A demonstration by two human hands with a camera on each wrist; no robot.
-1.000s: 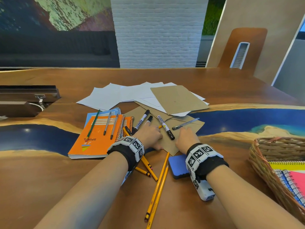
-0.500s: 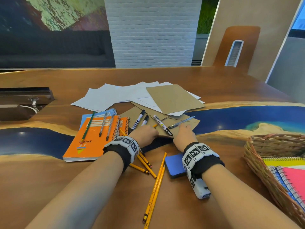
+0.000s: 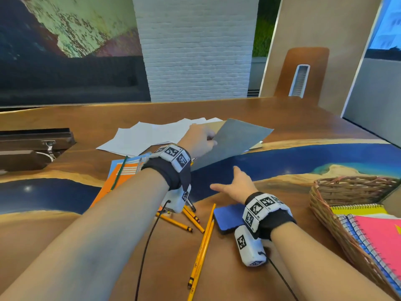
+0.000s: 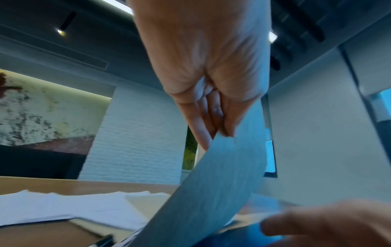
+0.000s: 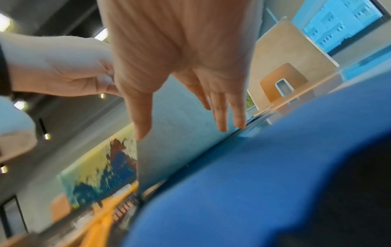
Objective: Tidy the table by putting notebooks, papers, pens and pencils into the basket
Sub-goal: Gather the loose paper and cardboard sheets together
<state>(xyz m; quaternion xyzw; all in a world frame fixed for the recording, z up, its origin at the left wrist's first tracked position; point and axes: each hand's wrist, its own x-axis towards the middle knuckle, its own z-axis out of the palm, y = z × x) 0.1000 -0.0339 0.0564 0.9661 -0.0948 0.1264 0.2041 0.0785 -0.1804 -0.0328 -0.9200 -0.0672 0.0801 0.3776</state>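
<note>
left hand [image 3: 200, 139] pinching the grey sheet [image 3: 234, 142] up, right hand [image 3: 237, 187] open under it; guessing basket [image 3: 325, 205] next.

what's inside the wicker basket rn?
In the wicker basket: a yellow spiral notebook, a blue one and a pink one on top. Anything beneath them is covered.

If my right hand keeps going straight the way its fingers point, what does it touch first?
Most likely the lifted brown sheet that the left hand pinches. The right hand is open, fingers aimed at the sheet's underside just ahead; depth is unclear, so it may already be brushing it.
</note>
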